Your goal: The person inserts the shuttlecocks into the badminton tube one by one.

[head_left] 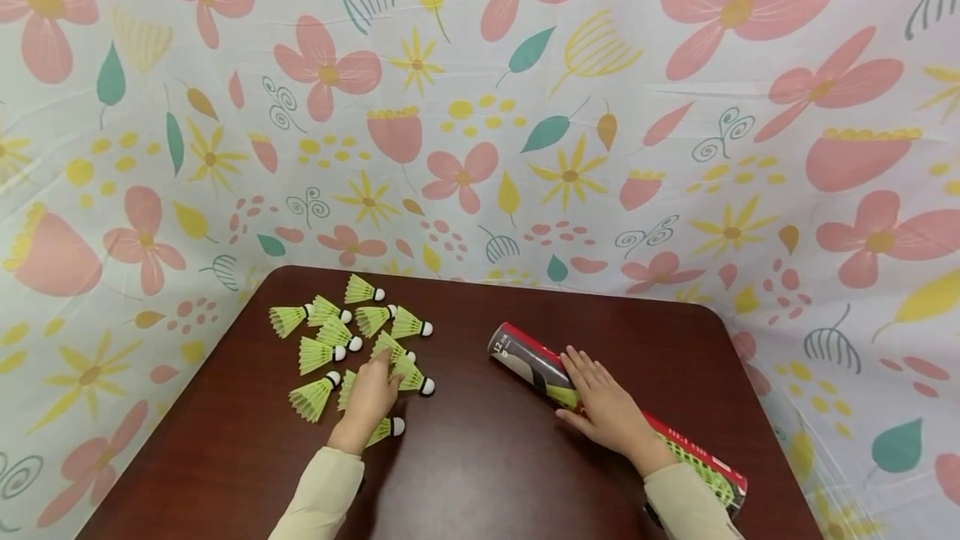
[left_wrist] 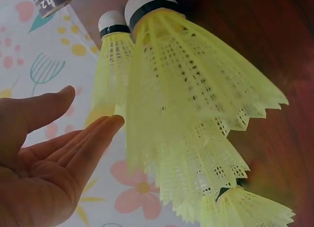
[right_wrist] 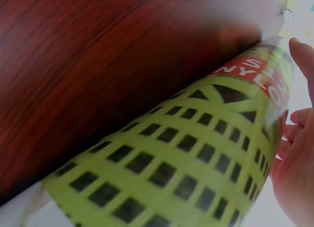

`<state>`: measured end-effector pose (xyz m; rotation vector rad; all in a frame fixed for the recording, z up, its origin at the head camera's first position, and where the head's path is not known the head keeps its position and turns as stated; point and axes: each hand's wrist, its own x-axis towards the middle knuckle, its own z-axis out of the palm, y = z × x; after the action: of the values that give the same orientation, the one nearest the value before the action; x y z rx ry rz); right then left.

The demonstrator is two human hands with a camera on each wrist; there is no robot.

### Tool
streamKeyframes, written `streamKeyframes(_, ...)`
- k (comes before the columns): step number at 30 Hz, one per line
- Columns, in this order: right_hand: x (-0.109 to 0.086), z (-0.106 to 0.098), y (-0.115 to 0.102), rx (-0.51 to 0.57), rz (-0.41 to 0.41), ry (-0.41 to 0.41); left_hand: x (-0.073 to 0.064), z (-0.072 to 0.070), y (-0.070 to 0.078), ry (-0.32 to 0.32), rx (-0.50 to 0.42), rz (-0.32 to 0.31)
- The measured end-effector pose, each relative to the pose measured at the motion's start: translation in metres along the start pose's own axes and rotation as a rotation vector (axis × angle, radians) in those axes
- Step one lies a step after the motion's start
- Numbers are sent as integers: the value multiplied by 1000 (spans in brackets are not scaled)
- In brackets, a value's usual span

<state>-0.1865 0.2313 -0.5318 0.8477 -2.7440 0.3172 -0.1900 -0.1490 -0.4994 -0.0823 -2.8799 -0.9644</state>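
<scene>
Yellow nylon shuttlecocks with white caps and dark bands lie scattered at the left of the table. My left hand (head_left: 370, 397) is among them, close to one shuttlecock (head_left: 411, 375) by its fingertips. In the left wrist view the fingers and thumb of this hand (left_wrist: 54, 163) are spread apart, holding nothing, beside a large near shuttlecock (left_wrist: 191, 79). At the right a printed shuttlecock tube (head_left: 521, 357) lies slantwise on its side. My right hand (head_left: 606, 411) rests across its middle with extended fingers. The right wrist view shows the tube's (right_wrist: 171, 163) green mesh print next to that hand (right_wrist: 297, 183).
The dark wooden table (head_left: 480, 457) has rounded far corners. Behind it and at both sides hangs a white cloth (head_left: 465, 232) with flower prints. Another shuttlecock (head_left: 313, 398) lies at the left of the group, and one (head_left: 386, 430) lies near the left wrist.
</scene>
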Motion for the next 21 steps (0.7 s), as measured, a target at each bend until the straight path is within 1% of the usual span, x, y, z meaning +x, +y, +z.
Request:
streamKeyframes(5,-2,1,2,-5,-2,-63,1,3,-1,26,27,-8)
streamKeyframes(10,-4,5,5,-11,-10,-97,3,8,-4,45,35,-9)
streamKeyframes(13,-5,8,6,-17,-22,-99,3,10,-5,45,19,-20)
streamKeyframes(17,-5,9,6,-35,-55,-77,4,12,-7,51,14,-21)
streamKeyframes(21,-5,9,7,-74,-79,-57,5,13,-7,74,16,-11)
